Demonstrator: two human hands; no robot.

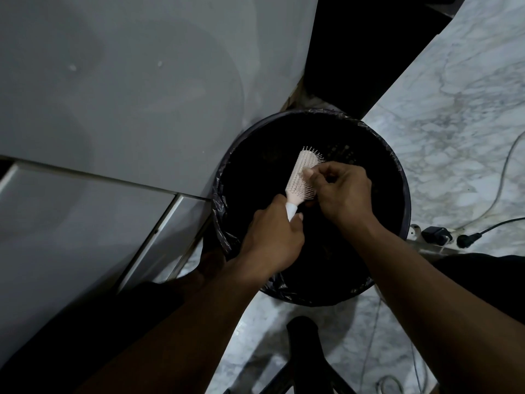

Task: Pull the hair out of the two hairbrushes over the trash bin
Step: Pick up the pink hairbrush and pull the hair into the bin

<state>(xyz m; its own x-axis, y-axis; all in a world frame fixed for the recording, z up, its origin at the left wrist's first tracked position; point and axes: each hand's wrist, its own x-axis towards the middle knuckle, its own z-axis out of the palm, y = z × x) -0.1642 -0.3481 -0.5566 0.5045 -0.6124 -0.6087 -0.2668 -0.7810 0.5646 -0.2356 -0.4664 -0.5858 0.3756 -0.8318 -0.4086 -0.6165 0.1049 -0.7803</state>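
A pale pink hairbrush [301,174] with a white handle hangs over the open black trash bin [397,177], bristles facing right. My left hand [274,236] grips its handle from below. My right hand [342,191] is curled over the bristles, with its fingertips pinching among them near the middle of the brush head. Any hair between the fingers is too dark and small to make out. Only one hairbrush is in view.
The bin is lined with a black bag [220,223] and stands on a marble floor [454,123]. A grey cabinet [113,95] rises at the left. A power strip with plugs and cables [434,236] lies right of the bin. A dark stool leg [305,351] is below.
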